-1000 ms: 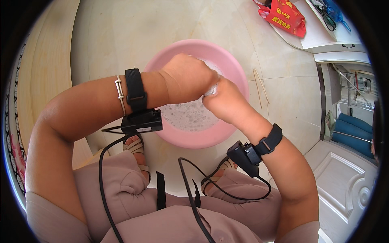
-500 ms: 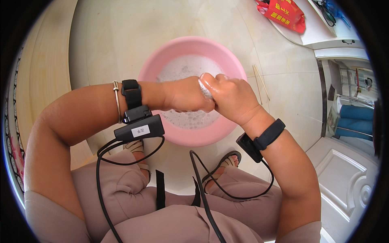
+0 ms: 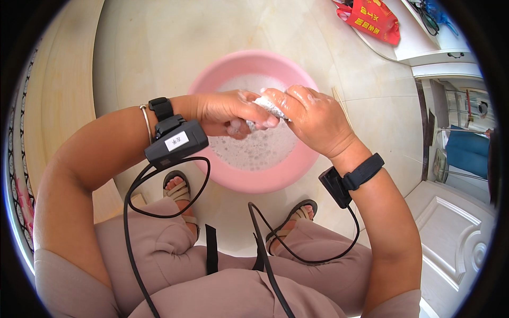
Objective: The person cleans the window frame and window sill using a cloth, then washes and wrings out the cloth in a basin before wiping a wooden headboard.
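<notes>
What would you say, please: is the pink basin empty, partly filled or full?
Partly filled: whitish, bubbly liquid lies in the pink basin, whose inside shows bare above it.

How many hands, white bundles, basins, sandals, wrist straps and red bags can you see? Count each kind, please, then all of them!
Left hand and right hand: 2
White bundle: 1
Basin: 1
Sandals: 2
Wrist straps: 2
Red bag: 1
Total: 9

White cloth [image 3: 271, 107], wet and soapy, bunched into a crumpled strip slanting from far left to near right, held over the middle of a round pink basin [image 3: 253, 183], upright, with bubble-topped, cloudy water [image 3: 258, 152] below its rim.
</notes>
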`<act>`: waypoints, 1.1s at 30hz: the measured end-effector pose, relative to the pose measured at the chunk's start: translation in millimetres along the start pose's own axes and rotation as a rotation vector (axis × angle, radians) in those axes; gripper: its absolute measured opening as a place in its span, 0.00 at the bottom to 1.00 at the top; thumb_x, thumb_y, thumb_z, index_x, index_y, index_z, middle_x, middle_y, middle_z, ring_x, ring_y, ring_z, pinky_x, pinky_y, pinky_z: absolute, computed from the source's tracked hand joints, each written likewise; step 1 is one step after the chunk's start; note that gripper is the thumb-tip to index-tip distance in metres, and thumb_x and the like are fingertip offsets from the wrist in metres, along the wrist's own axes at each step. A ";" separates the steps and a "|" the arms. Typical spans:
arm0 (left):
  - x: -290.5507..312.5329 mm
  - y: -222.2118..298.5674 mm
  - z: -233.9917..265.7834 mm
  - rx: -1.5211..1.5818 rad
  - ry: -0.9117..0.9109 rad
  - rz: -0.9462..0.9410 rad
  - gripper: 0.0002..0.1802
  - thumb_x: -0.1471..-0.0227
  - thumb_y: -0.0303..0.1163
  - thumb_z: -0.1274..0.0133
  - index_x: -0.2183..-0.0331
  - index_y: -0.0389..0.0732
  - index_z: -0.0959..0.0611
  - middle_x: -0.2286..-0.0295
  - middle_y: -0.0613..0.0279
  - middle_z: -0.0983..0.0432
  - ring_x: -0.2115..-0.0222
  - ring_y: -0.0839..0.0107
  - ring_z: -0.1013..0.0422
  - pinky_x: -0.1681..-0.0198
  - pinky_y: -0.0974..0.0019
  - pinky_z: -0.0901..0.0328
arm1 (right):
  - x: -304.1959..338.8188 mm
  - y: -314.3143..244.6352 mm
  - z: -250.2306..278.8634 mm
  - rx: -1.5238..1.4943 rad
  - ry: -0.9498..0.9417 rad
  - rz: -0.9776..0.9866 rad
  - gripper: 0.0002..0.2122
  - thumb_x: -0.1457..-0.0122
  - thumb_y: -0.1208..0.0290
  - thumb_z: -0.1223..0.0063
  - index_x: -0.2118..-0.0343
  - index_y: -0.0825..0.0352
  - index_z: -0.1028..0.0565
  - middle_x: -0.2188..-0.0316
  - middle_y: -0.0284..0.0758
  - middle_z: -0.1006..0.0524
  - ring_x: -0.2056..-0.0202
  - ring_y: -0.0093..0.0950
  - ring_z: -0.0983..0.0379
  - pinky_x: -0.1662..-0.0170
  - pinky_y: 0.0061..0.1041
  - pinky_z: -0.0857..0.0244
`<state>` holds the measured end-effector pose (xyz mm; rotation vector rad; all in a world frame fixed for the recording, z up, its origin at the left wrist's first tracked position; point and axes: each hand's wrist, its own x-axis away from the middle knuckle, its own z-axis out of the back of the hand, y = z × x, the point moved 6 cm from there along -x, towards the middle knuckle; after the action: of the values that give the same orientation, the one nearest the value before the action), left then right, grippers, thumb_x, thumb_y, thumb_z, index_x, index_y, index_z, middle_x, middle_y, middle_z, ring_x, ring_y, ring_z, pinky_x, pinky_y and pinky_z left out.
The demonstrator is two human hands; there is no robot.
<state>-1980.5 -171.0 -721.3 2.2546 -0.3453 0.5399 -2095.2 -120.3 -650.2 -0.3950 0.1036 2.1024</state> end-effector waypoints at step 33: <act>13.9 45.7 -44.2 -1.795 0.518 -0.565 0.36 0.57 0.24 0.42 0.45 0.42 0.34 0.48 0.49 0.36 0.56 0.53 0.28 0.57 0.60 0.29 | 9.5 -7.5 -41.9 -1.861 -0.406 -1.281 0.07 0.51 0.78 0.43 0.74 0.61 0.30 0.81 0.24 0.35 0.84 0.12 0.48 0.84 0.14 0.58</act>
<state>-1998.9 -169.3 -659.0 0.3773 0.1212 0.2372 -2083.5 -118.1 -692.1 -0.7268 -1.8659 0.4006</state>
